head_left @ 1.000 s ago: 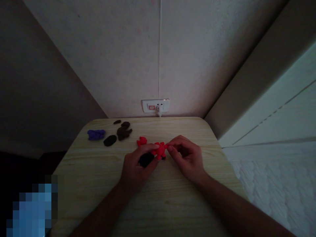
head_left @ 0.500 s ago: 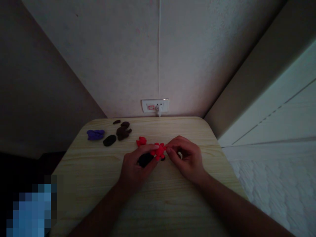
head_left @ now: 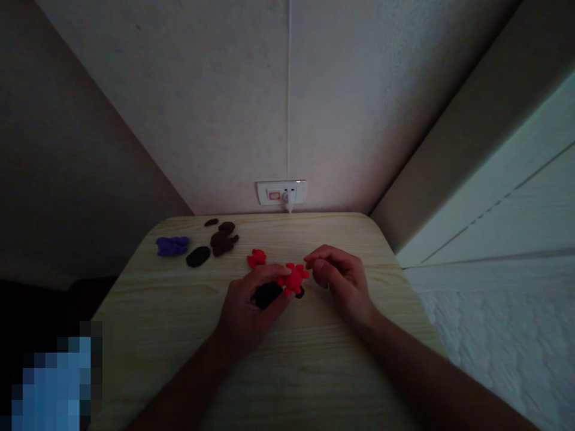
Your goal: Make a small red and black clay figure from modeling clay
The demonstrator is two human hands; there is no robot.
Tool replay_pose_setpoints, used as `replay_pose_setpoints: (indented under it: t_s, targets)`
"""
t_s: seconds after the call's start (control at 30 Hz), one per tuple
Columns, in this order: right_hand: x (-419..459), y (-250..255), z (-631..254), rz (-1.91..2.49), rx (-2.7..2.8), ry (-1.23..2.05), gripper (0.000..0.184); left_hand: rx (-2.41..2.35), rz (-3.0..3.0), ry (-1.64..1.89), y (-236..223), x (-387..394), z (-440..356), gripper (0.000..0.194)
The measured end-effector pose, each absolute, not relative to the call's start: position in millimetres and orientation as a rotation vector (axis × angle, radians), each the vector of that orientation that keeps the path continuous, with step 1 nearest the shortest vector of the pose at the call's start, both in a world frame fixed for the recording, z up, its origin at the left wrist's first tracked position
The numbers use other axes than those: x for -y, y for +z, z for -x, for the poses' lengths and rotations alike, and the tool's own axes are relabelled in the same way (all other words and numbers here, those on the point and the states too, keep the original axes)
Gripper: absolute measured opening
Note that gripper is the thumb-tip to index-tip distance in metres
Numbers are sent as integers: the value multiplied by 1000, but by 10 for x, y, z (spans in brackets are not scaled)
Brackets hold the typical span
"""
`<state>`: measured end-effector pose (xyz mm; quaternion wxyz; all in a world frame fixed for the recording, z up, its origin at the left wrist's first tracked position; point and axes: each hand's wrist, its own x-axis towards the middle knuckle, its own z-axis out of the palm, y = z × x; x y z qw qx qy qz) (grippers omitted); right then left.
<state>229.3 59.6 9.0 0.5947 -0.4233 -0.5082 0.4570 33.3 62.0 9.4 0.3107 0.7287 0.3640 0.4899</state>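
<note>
My left hand is closed, pinching a red modelling-clay figure between thumb and fingers. The figure has a rounded body with several short knobs around its edge. Just right of it, my right hand is held with fingers curled but apart, touching nothing that I can see. A black clay lump shows beneath the left hand's fingers, partly hidden. A small black piece lies under the figure. Behind the left hand sits a smaller red clay piece.
On the wooden table, a purple clay lump, a flat black clay piece and brown clay pieces lie at the back left. A wall socket with a plug is behind the table. Cabinet panels stand at right.
My right hand's fingertips have come off the red figure's edge and parted. The left hand still holds the figure, now slightly further right and lower.
</note>
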Motion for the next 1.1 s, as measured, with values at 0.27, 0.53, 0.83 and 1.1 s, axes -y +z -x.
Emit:
replay_pose_setpoints:
  t_s: [0.27,0.53,0.83,1.1]
  targets:
    - [-642,77,-2283,948,1053,1368,29,-918,-1937,1279,98,-619,-331,29]
    - [-662,90,-2329,890,1056,1500,28,-852,-1897,1231,126,-630,-339,28]
    - [-675,69,-2355,867,1098,1513,26,-809,-1911,1263,148,-626,-338,27]
    - [-667,93,-2356,866,1074,1525,23,-729,-1881,1269,164,-622,-348,29]
